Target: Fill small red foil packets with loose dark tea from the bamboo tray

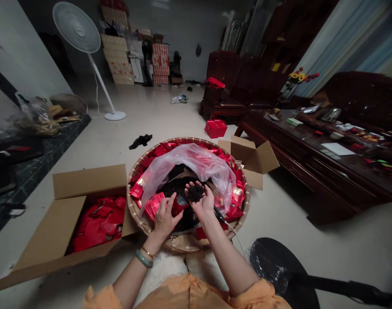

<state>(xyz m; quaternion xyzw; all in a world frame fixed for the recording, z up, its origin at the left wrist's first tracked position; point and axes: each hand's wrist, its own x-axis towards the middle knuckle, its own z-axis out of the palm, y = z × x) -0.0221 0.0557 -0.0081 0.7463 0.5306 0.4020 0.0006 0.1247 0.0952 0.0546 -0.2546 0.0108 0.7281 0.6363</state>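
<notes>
While I watch through the head camera, I have my left hand (164,217) clamped on a red packet (177,207), thumb and fingers closed about its sides; a grey patch shows at its upper end. My right hand (205,206) lies palm up just beside it, fingers apart and slightly curled, with dark leaves (195,193) heaped in the palm. Both hands are over the round basket (247,201). In it, a clear bag (215,169) lies spread around a dark pile (171,188), and a red stack (154,204) sits near my left hand. More red sachets (237,193) line the basket outside the bag. By my right wrist I see a white cable (237,236) that crosses the rim. To the left, a box (49,225) stands open with red goods (101,221) inside; beyond the basket at the right, a carton (267,158) has its flaps spread. Farther off I make out a white fan (76,28) and a long dark table (295,139).
</notes>
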